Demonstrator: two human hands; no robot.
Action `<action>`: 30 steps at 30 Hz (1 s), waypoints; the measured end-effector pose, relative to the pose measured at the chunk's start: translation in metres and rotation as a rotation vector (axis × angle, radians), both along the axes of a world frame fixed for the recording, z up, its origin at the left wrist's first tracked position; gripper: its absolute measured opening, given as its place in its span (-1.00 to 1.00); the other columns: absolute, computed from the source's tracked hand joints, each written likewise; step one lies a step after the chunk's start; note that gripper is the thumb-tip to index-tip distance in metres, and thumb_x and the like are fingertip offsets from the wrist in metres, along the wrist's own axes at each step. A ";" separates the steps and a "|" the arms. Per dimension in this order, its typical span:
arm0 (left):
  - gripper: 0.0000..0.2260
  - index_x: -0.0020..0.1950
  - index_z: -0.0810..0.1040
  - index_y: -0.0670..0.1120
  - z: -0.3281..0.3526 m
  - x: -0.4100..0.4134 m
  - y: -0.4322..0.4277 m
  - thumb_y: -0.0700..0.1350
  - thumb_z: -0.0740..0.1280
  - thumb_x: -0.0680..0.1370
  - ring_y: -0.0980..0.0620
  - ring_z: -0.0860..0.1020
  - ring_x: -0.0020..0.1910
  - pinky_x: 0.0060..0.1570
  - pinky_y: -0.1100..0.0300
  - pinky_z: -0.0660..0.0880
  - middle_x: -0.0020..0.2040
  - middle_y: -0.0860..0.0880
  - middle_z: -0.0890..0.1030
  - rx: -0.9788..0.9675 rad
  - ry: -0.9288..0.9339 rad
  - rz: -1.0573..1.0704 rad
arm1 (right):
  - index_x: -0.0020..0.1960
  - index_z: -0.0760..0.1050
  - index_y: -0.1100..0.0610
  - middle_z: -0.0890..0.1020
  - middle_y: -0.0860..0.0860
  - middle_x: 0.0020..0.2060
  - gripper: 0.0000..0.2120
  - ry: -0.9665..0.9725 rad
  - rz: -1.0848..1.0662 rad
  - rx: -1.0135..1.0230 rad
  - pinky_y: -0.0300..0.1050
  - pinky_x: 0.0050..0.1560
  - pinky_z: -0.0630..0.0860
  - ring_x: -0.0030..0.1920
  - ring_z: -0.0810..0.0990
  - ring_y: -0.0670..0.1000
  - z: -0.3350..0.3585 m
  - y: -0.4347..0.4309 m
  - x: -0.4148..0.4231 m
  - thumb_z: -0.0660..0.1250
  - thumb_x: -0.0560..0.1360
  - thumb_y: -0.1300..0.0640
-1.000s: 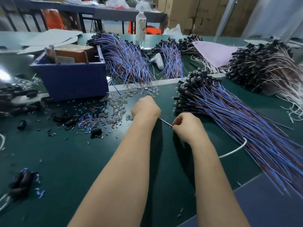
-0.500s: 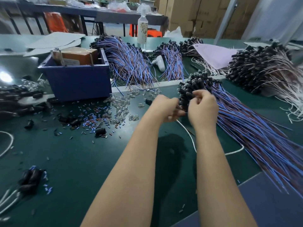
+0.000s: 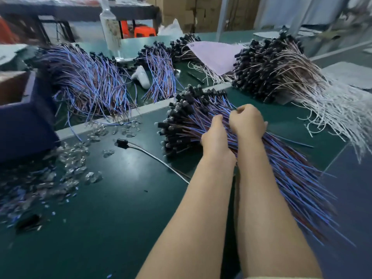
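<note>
R hand (image 3: 247,121): fist curled on a few wires at top of the bundle (image 3: 281,168), pinching them. L hand (image 3: 216,134): just beside R, fingers sunk among the wires, so we cannot tell its grip.

Bundle lies on the mat (image 3: 120,208), right of centre, plugs (image 3: 181,117) at the far end.

Handling, our est.: light per wire, soft, limp, apt to tangle; plugs stiff. We'd take hold just behind a plug and draw lengthwise.

Count:
- blue-wire heaps (image 3: 86,85): 3, incl. the bundle
- pale-wire heaps (image 3: 281,73): 2
- loose lead (image 3: 122,142): 1
- bin (image 3: 20,121): 1
- bottle (image 3: 110,27): 1
- clear caps (image 3: 76,158): too many to count
</note>
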State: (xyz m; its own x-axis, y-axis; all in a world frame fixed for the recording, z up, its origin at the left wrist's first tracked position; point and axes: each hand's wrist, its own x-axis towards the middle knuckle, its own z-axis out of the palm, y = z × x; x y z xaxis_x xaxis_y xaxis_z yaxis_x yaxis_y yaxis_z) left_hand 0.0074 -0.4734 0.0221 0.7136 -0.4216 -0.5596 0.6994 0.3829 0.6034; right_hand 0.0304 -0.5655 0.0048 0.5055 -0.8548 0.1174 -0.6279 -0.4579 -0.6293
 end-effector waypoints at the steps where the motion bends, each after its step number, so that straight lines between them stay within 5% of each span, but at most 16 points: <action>1: -0.60 0.31 0.39 -0.16 -0.001 0.003 -0.003 -0.03 0.34 0.53 -0.11 0.51 0.07 -0.02 0.02 0.51 0.15 -0.05 0.49 0.033 0.009 -0.005 | 0.27 0.49 0.08 0.50 0.11 0.29 -0.66 0.039 0.001 0.022 0.10 0.45 0.14 0.32 0.42 0.15 0.000 -0.007 0.006 0.18 0.53 0.06; 5: -0.62 0.26 0.41 -0.10 -0.008 0.011 -0.006 -0.03 0.39 0.50 -0.07 0.56 -0.07 -0.16 0.06 0.57 -0.03 -0.08 0.52 0.072 0.008 -0.045 | 0.39 0.37 0.10 0.41 0.13 0.37 -0.54 0.201 0.024 0.122 0.13 0.44 0.13 0.38 0.35 0.17 -0.004 -0.028 0.028 0.13 0.56 -0.06; 9: -0.90 -0.05 0.55 -0.13 -0.009 0.022 -0.006 -0.11 0.33 0.54 0.06 0.57 -0.50 -0.50 0.28 0.50 -0.40 -0.09 0.59 -0.002 0.001 -0.082 | 0.43 0.32 0.14 0.36 0.15 0.40 -0.39 0.312 0.042 0.149 0.11 0.37 0.20 0.39 0.30 0.19 -0.010 -0.032 0.041 0.02 0.57 -0.26; 12: -0.87 -0.05 0.56 -0.16 -0.010 0.026 -0.007 -0.10 0.32 0.53 -0.02 0.63 -0.40 -0.51 0.28 0.49 -0.27 -0.11 0.64 -0.028 0.007 -0.109 | 0.40 0.35 0.15 0.40 0.15 0.37 -0.35 0.332 0.081 0.158 0.14 0.36 0.18 0.37 0.32 0.20 -0.010 -0.035 0.044 0.01 0.56 -0.30; 15: -0.63 0.28 0.48 -0.15 -0.011 0.031 -0.013 -0.02 0.34 0.53 -0.11 0.60 0.11 -0.08 0.15 0.54 0.22 -0.14 0.56 0.005 -0.010 -0.115 | 0.36 0.40 0.17 0.46 0.16 0.33 -0.30 0.321 0.129 0.166 0.16 0.32 0.22 0.33 0.38 0.22 -0.009 -0.036 0.044 0.04 0.52 -0.36; 16: -0.57 0.33 0.44 -0.14 -0.010 0.033 -0.014 0.01 0.36 0.52 -0.13 0.57 0.17 -0.07 0.14 0.52 0.29 -0.14 0.51 0.002 0.005 -0.099 | 0.36 0.40 0.17 0.47 0.16 0.31 -0.28 0.320 0.140 0.161 0.13 0.28 0.27 0.31 0.40 0.22 -0.010 -0.035 0.044 0.05 0.50 -0.38; 20: -0.56 0.23 0.52 -0.19 -0.009 0.044 -0.012 0.05 0.43 0.47 -0.18 0.64 0.04 -0.15 -0.02 0.58 0.12 -0.20 0.62 -0.116 0.072 -0.077 | 0.35 0.41 0.18 0.53 0.17 0.25 -0.19 0.344 0.192 0.160 -0.01 -0.01 0.37 0.23 0.49 0.22 -0.009 -0.035 0.045 -0.01 0.46 -0.44; 22: -0.53 0.27 0.51 -0.18 -0.011 0.047 -0.012 0.06 0.42 0.48 -0.19 0.62 0.07 0.00 -0.10 0.55 0.14 -0.22 0.61 -0.133 0.093 -0.098 | 0.36 0.41 0.20 0.51 0.17 0.28 -0.17 0.357 0.223 0.165 0.00 0.00 0.36 0.24 0.49 0.22 -0.009 -0.037 0.045 -0.03 0.46 -0.46; 26: -0.63 0.27 0.51 -0.20 -0.014 0.051 -0.016 0.00 0.33 0.56 -0.18 0.61 0.07 -0.16 -0.03 0.54 0.16 -0.22 0.61 -0.140 0.079 -0.109 | 0.23 0.50 0.23 0.54 0.20 0.23 -0.23 0.350 0.267 0.144 -0.03 -0.01 0.35 0.20 0.51 0.21 -0.011 -0.039 0.046 -0.01 0.49 -0.41; 30: -0.69 0.35 0.44 -0.22 -0.015 0.056 -0.027 -0.13 0.11 0.67 -0.16 0.58 0.11 -0.02 0.03 0.47 0.26 -0.22 0.54 -0.110 0.036 -0.092 | 0.03 0.49 0.24 0.57 0.20 0.03 -0.40 0.250 0.230 0.124 -0.06 -0.05 0.36 0.10 0.54 0.21 -0.014 -0.043 0.048 0.14 0.50 -0.33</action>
State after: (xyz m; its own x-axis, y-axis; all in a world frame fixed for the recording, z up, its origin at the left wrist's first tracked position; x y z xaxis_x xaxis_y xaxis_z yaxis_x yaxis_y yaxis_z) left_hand 0.0635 -0.5008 0.0070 0.6490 -0.5444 -0.5313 0.7554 0.3784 0.5350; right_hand 0.0788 -0.6089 -0.0089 0.6862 -0.7154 -0.1316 -0.6590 -0.5349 -0.5288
